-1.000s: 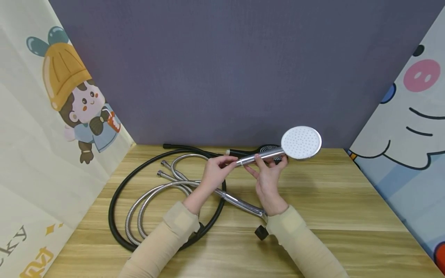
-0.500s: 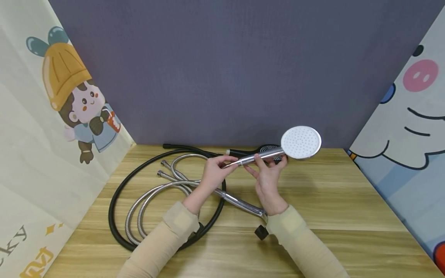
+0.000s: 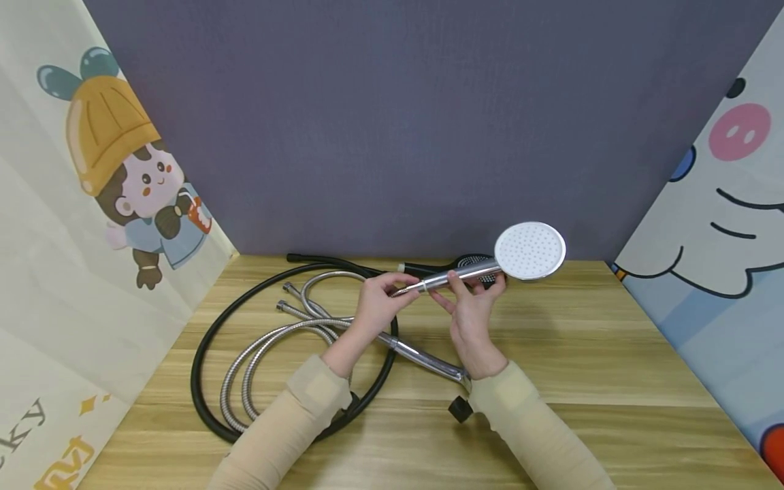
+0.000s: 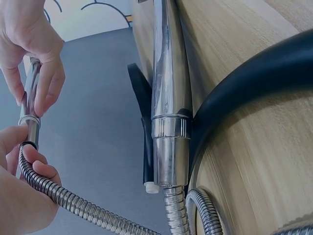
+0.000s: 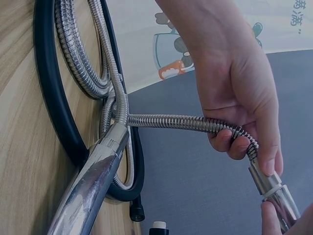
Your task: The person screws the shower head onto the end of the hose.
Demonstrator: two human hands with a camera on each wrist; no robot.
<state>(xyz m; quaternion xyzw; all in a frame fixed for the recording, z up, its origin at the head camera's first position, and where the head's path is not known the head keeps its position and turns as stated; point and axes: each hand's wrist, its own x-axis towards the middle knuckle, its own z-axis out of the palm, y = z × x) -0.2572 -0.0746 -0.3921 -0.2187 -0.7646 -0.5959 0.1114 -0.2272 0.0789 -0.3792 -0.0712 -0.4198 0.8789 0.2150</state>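
Above the table, my right hand (image 3: 473, 327) grips the chrome handle of a shower head (image 3: 530, 251), whose round white spray face looks up toward me. At the handle's lower end my left hand (image 3: 375, 304) pinches the metal end sleeve of a ribbed shower hose (image 4: 73, 200). The sleeve (image 5: 264, 180) meets the handle end to end, with a pale ring at the joint. In the right wrist view the hose bends under the left hand's curled fingers and runs off toward the coils on the table.
A second chrome hand shower (image 3: 429, 361) lies below my hands, near a black square piece (image 3: 461, 410). Coiled metal hoses (image 3: 251, 361) and a thick black hose (image 3: 197, 367) cover the table's left. Behind, a black shower head (image 3: 422, 269) lies by the grey wall (image 3: 392, 136).
My left thumb and fingers have shifted slightly at the joint, so a bit of hose now shows between them. The right hand and shower head have stayed nearly still.
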